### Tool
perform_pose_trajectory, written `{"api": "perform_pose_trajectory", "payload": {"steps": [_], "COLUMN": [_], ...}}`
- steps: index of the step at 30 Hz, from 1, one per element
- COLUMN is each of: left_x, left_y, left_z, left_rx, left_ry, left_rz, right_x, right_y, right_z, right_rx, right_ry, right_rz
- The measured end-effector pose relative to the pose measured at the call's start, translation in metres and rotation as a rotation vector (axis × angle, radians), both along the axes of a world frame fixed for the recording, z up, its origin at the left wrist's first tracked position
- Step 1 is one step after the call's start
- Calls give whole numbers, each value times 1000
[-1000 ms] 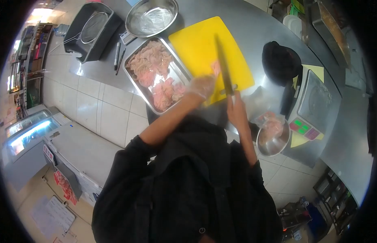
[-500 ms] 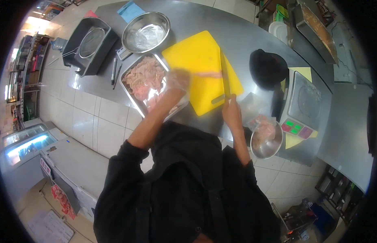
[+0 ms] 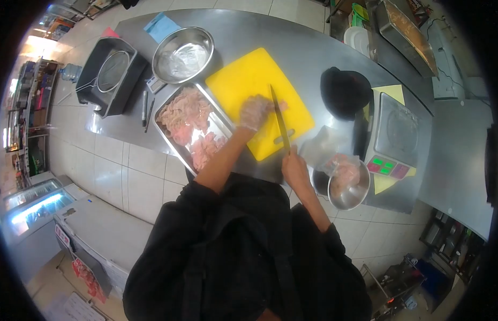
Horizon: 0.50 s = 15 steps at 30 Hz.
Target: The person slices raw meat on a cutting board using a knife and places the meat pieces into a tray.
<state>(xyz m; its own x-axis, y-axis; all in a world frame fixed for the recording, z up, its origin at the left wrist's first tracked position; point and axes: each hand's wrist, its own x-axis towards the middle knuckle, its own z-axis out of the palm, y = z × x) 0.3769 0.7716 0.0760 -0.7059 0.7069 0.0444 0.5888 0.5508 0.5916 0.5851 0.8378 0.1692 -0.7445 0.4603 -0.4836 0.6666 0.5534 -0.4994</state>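
My left hand (image 3: 254,112), in a clear plastic glove, is closed over a strip of raw meat on the yellow cutting board (image 3: 259,69); the hand hides most of the strip. A pink end of the meat (image 3: 283,105) shows just past the blade. In my right hand (image 3: 295,167) is the handle of a long knife (image 3: 280,117), its blade lying across the board beside my left fingertips. To the left of the board, a metal tray (image 3: 219,124) holds two heaps of pale pink raw meat (image 3: 186,111).
A steel bowl (image 3: 208,59) with clear plastic inside stands behind the tray. At far left is a grey bin (image 3: 132,75) with a strainer (image 3: 113,72). On the right are a black cap (image 3: 344,92), a scale (image 3: 399,128) and a smaller bowl (image 3: 359,195) with bagged meat.
My left hand has moved right from over the tray onto the board beside the knife. The blade has shifted left and tilted, and less of the meat strip shows.
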Motion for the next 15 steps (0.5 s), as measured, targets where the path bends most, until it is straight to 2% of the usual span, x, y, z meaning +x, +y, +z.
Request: {"api": "perform_pose_trajectory", "payload": {"steps": [2,3,5,7,8,9,10,11,12,14,15], "left_x": [-1,0,2,-2,-5,-7,-4,-1,-6,-9,-9], "left_y": [0,1,4,1,0,1,0,-2,-4,-15,-17], "left_z": [-18,-10,5,4,2,3,4,4,-2,-12,-2], "left_rx": [63,61,60,62,62,70,-74,-220,-210,40,46], "left_ry": [262,256,134,200,263,278,310,343,361,375,389], "left_rz": [16,20,-10,-34,-63,-57,-113,-171,-163,-238,-228], "right_x": [1,-4,-28,-58,-77,-100,-110,-111,-114,-113,-107], "right_y": [2,3,10,25,28,27,25,25,26,25,24], "right_z": [-6,-12,-36,-103,-84,-44,-20,-20,-25,-35,-39], "right_rx": [-23,-24,3,160,168,18,-134,-126,-96,-58,-8], "right_ry": [-77,-83,128,191,202,143,80,92,103,121,112], "right_rz": [6,10,-16,116,120,14,-92,-89,-81,-62,-36]}}
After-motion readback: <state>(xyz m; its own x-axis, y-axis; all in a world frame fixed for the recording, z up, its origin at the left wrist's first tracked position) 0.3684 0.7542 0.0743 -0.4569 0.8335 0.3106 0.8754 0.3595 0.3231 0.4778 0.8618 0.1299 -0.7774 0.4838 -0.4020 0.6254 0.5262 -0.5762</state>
